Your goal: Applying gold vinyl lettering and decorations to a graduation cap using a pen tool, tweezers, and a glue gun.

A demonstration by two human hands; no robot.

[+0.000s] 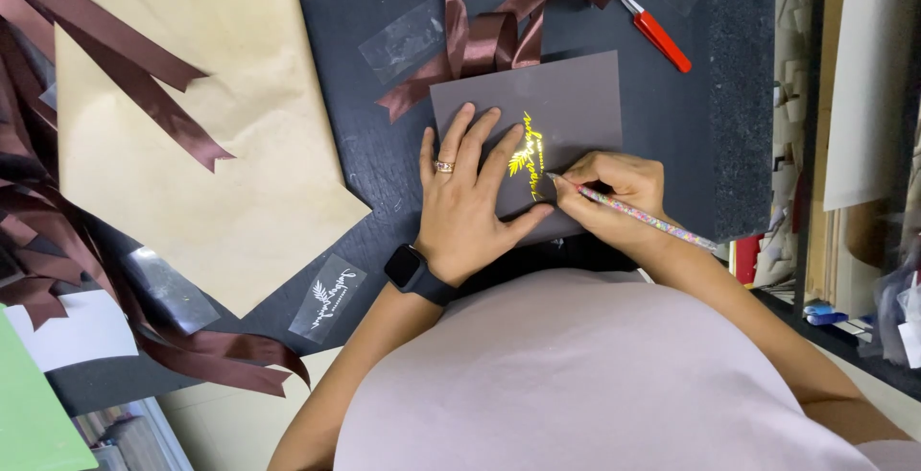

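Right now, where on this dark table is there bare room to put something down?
The barest patch of table lies between the grey card and the table's right edge, below the red tweezers. Kraft paper and brown ribbons crowd the left side. The left hand and right hand cover the card.

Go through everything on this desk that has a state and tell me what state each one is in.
Left hand: flat, pressing on the grey card.
Right hand: gripping a pen tool, tip at the gold decal.
Grey card: flat on the desk.
Gold decal: lying on the card.
Red-handled tweezers: lying unused.
Brown ribbon: loose, looped.
Kraft paper: spread flat.
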